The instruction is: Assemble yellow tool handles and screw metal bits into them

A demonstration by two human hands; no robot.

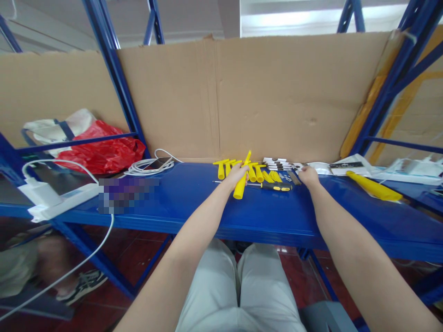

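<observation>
My left hand (238, 174) is closed round a yellow plastic handle (239, 189), which it holds tilted above the blue shelf. Behind it lies a row of several similar yellow handles (259, 173). Smaller yellow pieces (275, 176) sit to their right. In front of these rests a screwdriver (277, 186) with a black and yellow grip, its shaft pointing left. At the far side, my right hand (308, 176) is closed at the fingertips by a small whitish part; what it pinches is too small to make out. Several black-and-white strips (278, 163) lie between the hands.
The blue shelf (194, 203) has a cardboard wall (270, 97) behind it. A power strip (69, 203), coiled white cable (147, 168) and red bag (107, 150) are on the left. A yellow packaged item (374, 186) lies right. Another person's shoe (85, 286) shows below left.
</observation>
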